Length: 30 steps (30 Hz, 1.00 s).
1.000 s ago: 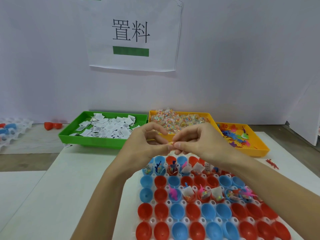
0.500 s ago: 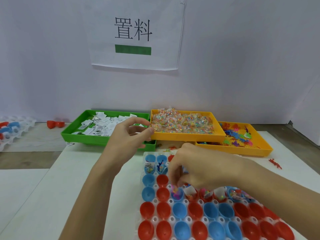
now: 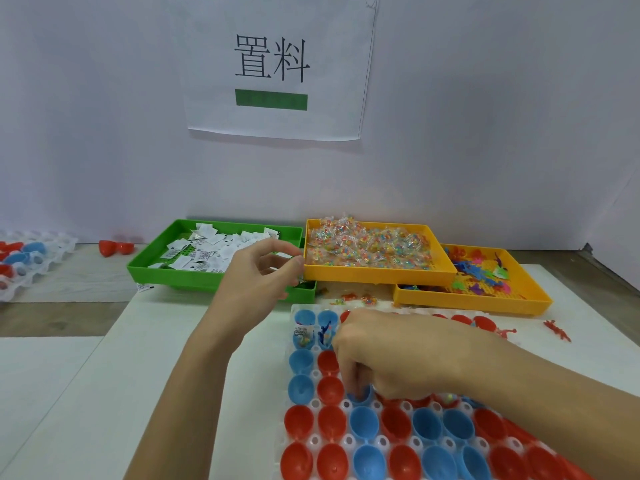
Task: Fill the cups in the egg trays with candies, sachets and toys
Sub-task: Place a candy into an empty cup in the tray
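Observation:
The white egg tray (image 3: 316, 404), set with red and blue cups, lies in front of me. My right hand (image 3: 384, 351) reaches down over it, fingertips inside a blue cup (image 3: 362, 398); anything between them is hidden. Two cups at the tray's far left (image 3: 304, 336) hold a sachet, candy and a toy. My left hand (image 3: 259, 275) hovers over the right end of the green tray (image 3: 173, 275) of white sachets (image 3: 207, 247), fingers loosely curled, nothing visible in them. Beyond are the yellow tray (image 3: 377, 276) of wrapped candies (image 3: 370, 244) and another yellow tray (image 3: 467, 301) of coloured toys (image 3: 478, 271).
A few candies and toys (image 3: 353, 298) lie spilled between the trays. Red toy figures (image 3: 557, 330) lie on the white mat at the right. At the far left stand a second egg tray (image 3: 20, 268) and loose red cup halves (image 3: 110, 247). A paper sign (image 3: 277, 64) hangs on the wall.
The hands were pinching a small item together, then parted. My right hand dropped to the blue cup and pushed its fingertips in; my left hand moved back over the green tray.

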Each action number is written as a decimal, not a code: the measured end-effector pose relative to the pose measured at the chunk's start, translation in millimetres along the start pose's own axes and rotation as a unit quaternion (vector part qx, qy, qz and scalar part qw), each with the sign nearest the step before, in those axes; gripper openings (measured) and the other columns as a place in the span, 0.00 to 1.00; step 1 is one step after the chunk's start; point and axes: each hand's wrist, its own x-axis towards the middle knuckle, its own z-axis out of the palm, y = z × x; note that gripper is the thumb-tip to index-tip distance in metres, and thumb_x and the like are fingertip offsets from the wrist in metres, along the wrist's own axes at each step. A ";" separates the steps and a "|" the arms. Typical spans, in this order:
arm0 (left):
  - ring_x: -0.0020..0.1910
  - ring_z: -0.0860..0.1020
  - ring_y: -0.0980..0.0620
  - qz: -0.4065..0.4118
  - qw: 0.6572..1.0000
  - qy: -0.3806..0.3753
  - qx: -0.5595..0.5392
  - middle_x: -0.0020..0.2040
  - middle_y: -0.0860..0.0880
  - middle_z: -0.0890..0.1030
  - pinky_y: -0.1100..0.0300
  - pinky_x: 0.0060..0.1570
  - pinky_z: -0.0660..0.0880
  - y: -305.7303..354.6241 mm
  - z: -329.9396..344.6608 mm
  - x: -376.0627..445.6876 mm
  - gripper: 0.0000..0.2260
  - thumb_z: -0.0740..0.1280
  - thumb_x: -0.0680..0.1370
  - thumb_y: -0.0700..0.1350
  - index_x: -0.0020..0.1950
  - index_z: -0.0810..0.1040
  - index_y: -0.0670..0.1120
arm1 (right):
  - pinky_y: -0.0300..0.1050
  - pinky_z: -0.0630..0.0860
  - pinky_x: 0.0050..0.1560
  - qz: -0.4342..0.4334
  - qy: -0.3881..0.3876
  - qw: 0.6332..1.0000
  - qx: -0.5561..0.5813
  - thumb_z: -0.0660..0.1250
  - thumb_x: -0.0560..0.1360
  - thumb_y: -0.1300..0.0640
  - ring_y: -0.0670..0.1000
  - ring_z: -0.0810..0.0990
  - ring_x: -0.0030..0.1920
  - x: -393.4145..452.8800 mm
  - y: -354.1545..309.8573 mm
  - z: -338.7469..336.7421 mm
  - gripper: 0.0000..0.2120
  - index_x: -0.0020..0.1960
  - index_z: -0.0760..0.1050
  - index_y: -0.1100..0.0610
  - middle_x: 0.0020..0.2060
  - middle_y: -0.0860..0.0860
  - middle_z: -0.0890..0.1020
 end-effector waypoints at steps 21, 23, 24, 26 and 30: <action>0.33 0.76 0.48 0.091 0.942 0.297 0.130 0.43 0.51 0.82 0.57 0.36 0.73 -68.3 -9.6 0.9 0.11 0.65 0.75 0.33 0.48 0.81 0.48 | 0.37 0.70 0.40 0.103 0.252 0.954 0.128 0.72 0.76 0.52 0.40 0.75 0.39 113.8 48.3 -48.4 0.07 0.50 0.84 0.54 0.40 0.44 0.80; 0.33 0.77 0.49 0.102 0.940 0.299 0.130 0.42 0.51 0.81 0.59 0.36 0.73 -70.9 -10.4 2.2 0.11 0.65 0.75 0.33 0.47 0.80 0.48 | 0.41 0.73 0.41 0.116 0.236 0.956 0.127 0.74 0.75 0.51 0.48 0.78 0.42 138.2 46.2 -49.0 0.11 0.51 0.84 0.58 0.41 0.48 0.79; 0.33 0.77 0.50 0.106 0.939 0.299 0.130 0.42 0.51 0.81 0.60 0.36 0.72 -71.9 -10.7 2.8 0.11 0.65 0.75 0.32 0.47 0.80 0.48 | 0.45 0.77 0.43 0.123 0.226 0.958 0.127 0.74 0.74 0.52 0.53 0.81 0.46 148.9 44.5 -49.0 0.13 0.52 0.84 0.61 0.43 0.53 0.82; 0.34 0.77 0.53 0.111 0.938 0.299 0.133 0.42 0.52 0.81 0.63 0.36 0.72 -72.9 -10.9 3.7 0.11 0.65 0.75 0.32 0.47 0.80 0.48 | 0.54 0.82 0.50 0.140 0.212 0.960 0.121 0.74 0.74 0.52 0.60 0.83 0.50 167.5 42.1 -47.9 0.18 0.54 0.82 0.67 0.49 0.61 0.85; 0.38 0.77 0.56 0.120 0.938 0.295 0.139 0.44 0.53 0.81 0.69 0.37 0.71 -73.9 -10.3 5.0 0.11 0.65 0.74 0.31 0.47 0.81 0.46 | 0.53 0.80 0.51 0.172 0.220 0.954 0.112 0.73 0.75 0.48 0.58 0.81 0.49 190.1 39.2 -43.2 0.18 0.53 0.81 0.63 0.48 0.57 0.83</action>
